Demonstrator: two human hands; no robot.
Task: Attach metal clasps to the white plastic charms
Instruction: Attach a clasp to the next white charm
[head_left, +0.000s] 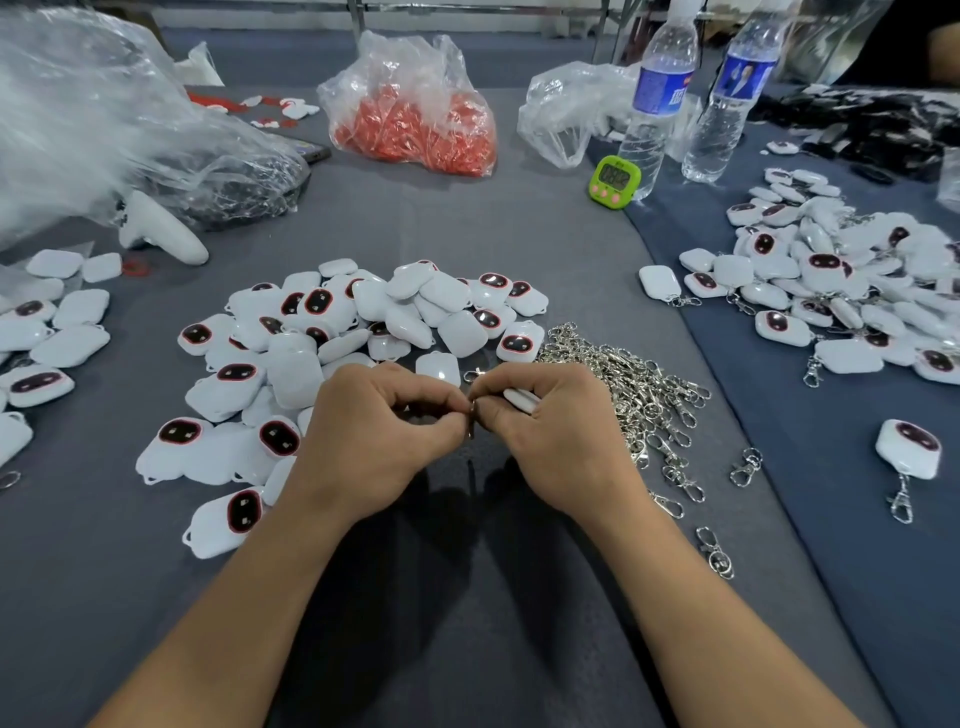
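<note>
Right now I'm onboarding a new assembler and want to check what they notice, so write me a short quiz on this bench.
1. True or false: the loose heap of silver metal clasps lies to the right of both hands.
2. Which hand holds the white plastic charm being worked on? A left, B right, C neither.
3. Fill in: the small square digital timer beside the clear plastic water bottles is ___ in colour.
Key: 1 true. 2 B, the right hand; the left hand pinches a single metal clasp. 3 green.
</note>
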